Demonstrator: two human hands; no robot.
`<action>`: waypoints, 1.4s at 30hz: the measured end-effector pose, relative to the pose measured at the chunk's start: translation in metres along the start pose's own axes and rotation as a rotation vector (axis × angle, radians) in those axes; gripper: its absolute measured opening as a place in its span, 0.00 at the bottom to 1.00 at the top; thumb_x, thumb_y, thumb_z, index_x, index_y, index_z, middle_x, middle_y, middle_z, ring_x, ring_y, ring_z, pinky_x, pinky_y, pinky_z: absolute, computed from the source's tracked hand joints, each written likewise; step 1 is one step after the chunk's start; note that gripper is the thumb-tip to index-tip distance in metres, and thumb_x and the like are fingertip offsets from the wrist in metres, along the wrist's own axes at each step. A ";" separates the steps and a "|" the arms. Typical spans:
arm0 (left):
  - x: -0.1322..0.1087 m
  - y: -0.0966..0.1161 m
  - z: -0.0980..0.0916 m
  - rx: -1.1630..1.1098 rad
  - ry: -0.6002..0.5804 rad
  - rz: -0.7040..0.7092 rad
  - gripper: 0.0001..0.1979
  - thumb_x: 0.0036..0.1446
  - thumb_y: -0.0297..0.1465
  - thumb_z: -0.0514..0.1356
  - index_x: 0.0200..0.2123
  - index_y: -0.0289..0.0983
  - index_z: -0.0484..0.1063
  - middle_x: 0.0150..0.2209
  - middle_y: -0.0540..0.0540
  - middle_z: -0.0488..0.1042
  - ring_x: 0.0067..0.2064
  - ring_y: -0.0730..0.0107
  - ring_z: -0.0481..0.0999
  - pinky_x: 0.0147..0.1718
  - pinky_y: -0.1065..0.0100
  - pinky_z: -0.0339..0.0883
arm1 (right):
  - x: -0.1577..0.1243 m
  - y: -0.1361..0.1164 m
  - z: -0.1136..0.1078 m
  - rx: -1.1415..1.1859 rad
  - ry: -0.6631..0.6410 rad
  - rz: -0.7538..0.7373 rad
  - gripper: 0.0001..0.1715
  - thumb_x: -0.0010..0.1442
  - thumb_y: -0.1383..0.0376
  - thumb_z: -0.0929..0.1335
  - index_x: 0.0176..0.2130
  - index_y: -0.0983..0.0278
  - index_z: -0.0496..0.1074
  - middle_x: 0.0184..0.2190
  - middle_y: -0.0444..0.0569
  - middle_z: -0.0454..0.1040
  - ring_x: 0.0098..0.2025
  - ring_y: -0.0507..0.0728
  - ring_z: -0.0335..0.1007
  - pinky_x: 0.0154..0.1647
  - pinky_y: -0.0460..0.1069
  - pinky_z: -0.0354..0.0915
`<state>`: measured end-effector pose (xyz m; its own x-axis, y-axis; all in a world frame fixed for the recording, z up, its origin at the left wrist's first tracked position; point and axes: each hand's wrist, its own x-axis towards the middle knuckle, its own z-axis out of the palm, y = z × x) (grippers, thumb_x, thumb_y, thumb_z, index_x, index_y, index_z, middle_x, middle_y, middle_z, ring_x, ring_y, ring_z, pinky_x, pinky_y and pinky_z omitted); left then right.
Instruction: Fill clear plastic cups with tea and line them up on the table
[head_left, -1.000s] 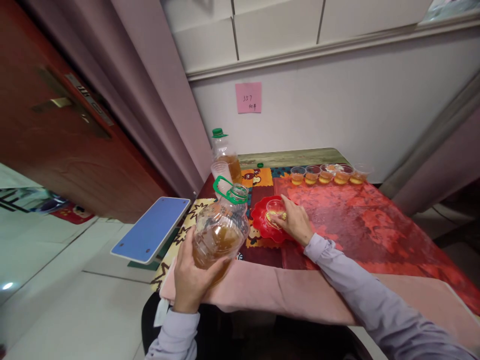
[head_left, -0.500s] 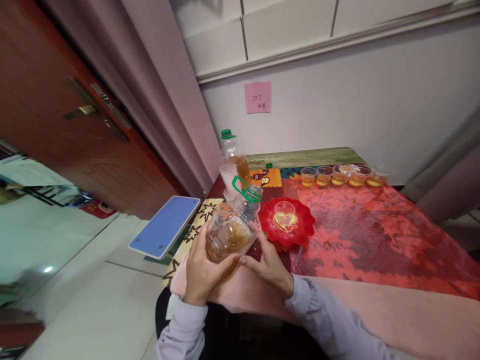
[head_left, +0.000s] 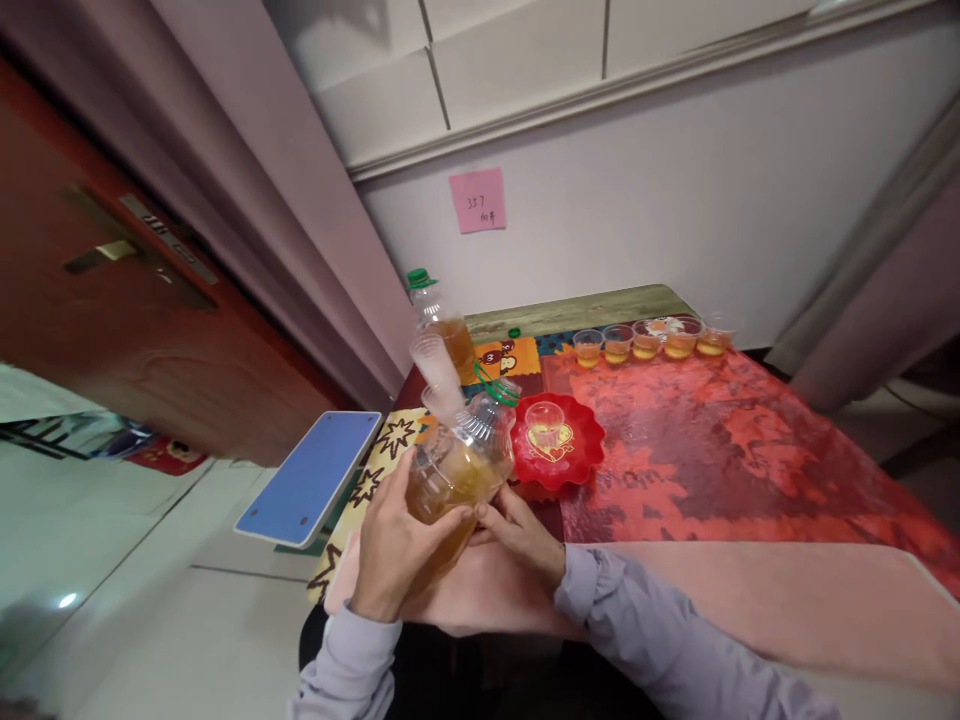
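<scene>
A large clear jug with amber liquid and a green handle ring is tilted toward a red scalloped dish. My left hand wraps round the jug's lower left side. My right hand presses its fingers against the jug's lower right side. A small clear plastic cup stands in the dish, just right of the jug's mouth.
A row of several small cups with amber liquid lines the table's far edge. A green-capped bottle and a stack of clear cups stand behind the jug. A blue tablet lies left. Red patterned cloth covers the table.
My right hand left the cup in the dish and came back to the jug's underside. The jug moved closer to the dish and tilted more toward it.
</scene>
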<state>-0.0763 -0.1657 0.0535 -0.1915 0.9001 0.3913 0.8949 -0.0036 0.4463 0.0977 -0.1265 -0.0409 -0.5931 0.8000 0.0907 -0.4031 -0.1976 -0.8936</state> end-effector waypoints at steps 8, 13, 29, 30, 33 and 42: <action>0.005 0.000 -0.016 0.147 -0.081 0.058 0.51 0.49 0.57 0.70 0.70 0.38 0.64 0.64 0.33 0.76 0.62 0.43 0.78 0.60 0.47 0.73 | -0.004 0.008 0.007 0.101 -0.077 0.088 0.39 0.63 0.36 0.71 0.62 0.54 0.65 0.60 0.53 0.74 0.50 0.62 0.82 0.49 0.61 0.81; 0.008 0.003 -0.025 0.195 -0.103 0.087 0.50 0.48 0.58 0.70 0.69 0.39 0.66 0.61 0.34 0.78 0.60 0.43 0.80 0.58 0.50 0.74 | -0.004 0.008 0.007 0.063 -0.078 0.060 0.36 0.62 0.37 0.72 0.58 0.56 0.71 0.54 0.52 0.78 0.49 0.61 0.81 0.46 0.58 0.82; 0.026 0.010 -0.027 0.220 -0.196 0.109 0.51 0.45 0.56 0.72 0.68 0.38 0.68 0.62 0.34 0.78 0.58 0.42 0.81 0.58 0.50 0.75 | -0.003 0.002 0.006 0.088 -0.014 0.036 0.41 0.59 0.38 0.75 0.59 0.59 0.66 0.56 0.57 0.76 0.51 0.65 0.81 0.46 0.61 0.82; 0.026 0.010 -0.027 0.221 -0.204 0.109 0.51 0.45 0.56 0.72 0.68 0.37 0.67 0.62 0.34 0.78 0.58 0.42 0.81 0.58 0.50 0.75 | -0.003 0.001 0.007 0.093 -0.014 0.034 0.41 0.59 0.38 0.75 0.59 0.59 0.66 0.56 0.56 0.76 0.50 0.64 0.81 0.46 0.61 0.82; 0.030 0.012 -0.028 0.221 -0.222 0.109 0.52 0.45 0.58 0.71 0.68 0.37 0.67 0.63 0.33 0.77 0.60 0.42 0.80 0.58 0.49 0.74 | -0.002 0.000 0.007 0.107 -0.010 0.029 0.41 0.59 0.38 0.75 0.58 0.60 0.68 0.55 0.56 0.77 0.48 0.62 0.82 0.45 0.59 0.81; 0.037 0.023 -0.035 0.239 -0.319 0.050 0.51 0.47 0.56 0.71 0.70 0.40 0.64 0.61 0.36 0.79 0.59 0.45 0.80 0.57 0.51 0.74 | -0.002 0.002 0.007 0.123 -0.010 0.049 0.43 0.59 0.38 0.75 0.58 0.64 0.69 0.53 0.57 0.79 0.50 0.63 0.81 0.45 0.57 0.81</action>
<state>-0.0766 -0.1478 0.1067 -0.0444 0.9916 0.1213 0.9757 0.0170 0.2182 0.0932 -0.1321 -0.0402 -0.6207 0.7822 0.0534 -0.4560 -0.3047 -0.8362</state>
